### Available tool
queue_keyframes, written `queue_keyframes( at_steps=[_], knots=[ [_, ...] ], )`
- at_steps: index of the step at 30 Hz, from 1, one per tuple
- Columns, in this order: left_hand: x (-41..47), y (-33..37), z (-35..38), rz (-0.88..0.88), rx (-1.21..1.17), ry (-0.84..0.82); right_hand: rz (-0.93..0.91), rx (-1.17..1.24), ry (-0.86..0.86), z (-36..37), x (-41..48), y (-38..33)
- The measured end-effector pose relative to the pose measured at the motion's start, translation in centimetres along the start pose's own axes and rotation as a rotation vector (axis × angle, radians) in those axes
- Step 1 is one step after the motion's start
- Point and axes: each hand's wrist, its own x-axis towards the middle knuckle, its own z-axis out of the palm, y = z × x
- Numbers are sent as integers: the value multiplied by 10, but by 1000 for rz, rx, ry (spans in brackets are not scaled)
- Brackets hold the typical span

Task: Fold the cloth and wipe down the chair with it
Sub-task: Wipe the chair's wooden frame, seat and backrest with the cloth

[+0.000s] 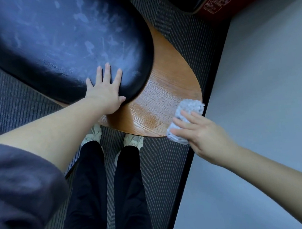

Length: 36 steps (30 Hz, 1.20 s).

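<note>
Braces the black, glossy, padded chair cushion (50, 41) with the left hand (105, 92); palm flat near the cushion's near right edge, fingers straight and spread, thumb along the rim; grips nothing. Shows pale smears across the cushion top, so likely more wiping due there; looks firm and slick, fit to take pressure. Moving right, shows a wet sheen on the brown, rounded wooden chair panel (166, 87); probably slippery. At the panel's right edge, presses the folded, pale grey, looped-pile cloth (187, 109) down with the right hand (202, 135); fingers nearly straight and slightly apart over the top, palm covering the near end; presses rather than pinches, as far as visible. Judged soft, light, limp and probably damp; apt to unfold or bunch if dragged by one corner; best held flat under palm and fingers, thumb at the side fold to keep the layers together.
</note>
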Motion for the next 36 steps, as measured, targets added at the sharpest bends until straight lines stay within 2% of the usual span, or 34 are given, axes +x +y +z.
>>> queue_keyframes(
  at_steps=[5,8,11,15,18,23,26,31,36],
  knots=[
    [-1,-7,3,29,9,9,158,-80,23,1,36,-1],
    [-1,-10,5,43,12,16,91,-49,8,22,65,-39],
    [-2,-14,4,63,20,23,-9,-40,24,22,37,-42],
    [-3,-15,5,74,1,34,33,-72,70,15,17,-29],
    [-3,-19,5,86,8,40,63,-95,51,35,55,-53],
    [-1,-28,3,111,21,29,-13,-41,85,57,114,-93],
    [0,-32,-2,130,31,20,7,-21,33,47,84,-77],
    [-2,-41,0,165,74,77,123,-86,97,19,21,-26],
    [0,-53,0,247,84,129,145,-102,91,54,77,-69]
  ],
)
